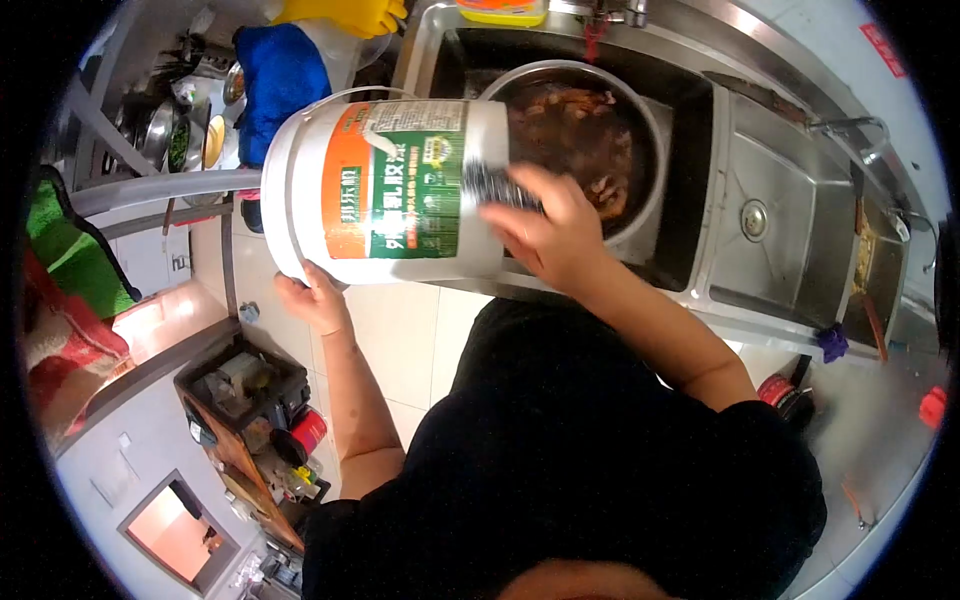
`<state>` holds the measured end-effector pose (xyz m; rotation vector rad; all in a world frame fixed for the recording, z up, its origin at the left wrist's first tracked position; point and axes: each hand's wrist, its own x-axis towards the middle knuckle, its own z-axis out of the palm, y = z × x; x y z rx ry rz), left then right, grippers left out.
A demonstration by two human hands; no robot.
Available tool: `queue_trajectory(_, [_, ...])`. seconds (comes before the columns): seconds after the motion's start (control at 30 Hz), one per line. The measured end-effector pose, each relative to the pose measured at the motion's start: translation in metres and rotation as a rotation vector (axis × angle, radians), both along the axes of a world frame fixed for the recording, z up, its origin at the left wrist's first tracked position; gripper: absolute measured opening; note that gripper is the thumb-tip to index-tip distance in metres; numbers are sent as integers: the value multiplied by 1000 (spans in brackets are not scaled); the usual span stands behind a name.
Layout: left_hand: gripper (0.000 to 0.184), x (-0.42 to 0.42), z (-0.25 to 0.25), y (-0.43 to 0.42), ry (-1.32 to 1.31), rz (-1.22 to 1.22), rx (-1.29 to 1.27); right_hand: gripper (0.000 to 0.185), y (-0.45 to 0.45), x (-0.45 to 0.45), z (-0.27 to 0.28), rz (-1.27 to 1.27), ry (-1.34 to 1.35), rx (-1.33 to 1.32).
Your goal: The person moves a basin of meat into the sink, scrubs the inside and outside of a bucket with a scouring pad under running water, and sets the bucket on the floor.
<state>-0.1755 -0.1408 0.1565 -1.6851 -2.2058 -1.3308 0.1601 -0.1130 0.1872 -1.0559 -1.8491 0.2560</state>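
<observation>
A large white plastic bucket (300,190) with an orange and green label lies tilted on its side over the left edge of the sink. My left hand (317,298) grips its rim at the lower left, fingers partly hidden behind it. My right hand (556,222) is closed around a dark steel wool scourer (500,188), pressed against the bucket's side near its base. Beyond the right hand, a round metal basin (655,130) stands in the sink, holding brown liquid with pieces of what looks like meat (570,103) in it.
The steel sink (700,250) has a second bowl with a drain (754,220) on the right. A blue towel (280,85) and a yellow glove (345,14) lie at upper left. A faucet (632,14) is at the back. A black crate (245,375) stands lower left.
</observation>
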Motion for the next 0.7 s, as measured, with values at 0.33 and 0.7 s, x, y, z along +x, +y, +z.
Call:
queue_trajectory(0.33, [25, 8, -13, 60, -184, -97, 40, 9, 101, -15, 36, -89, -95, -215])
queue_trajectory(0.7, [30, -9, -28, 69, -109, -158, 115, 22, 168, -10, 30, -89, -229, -439])
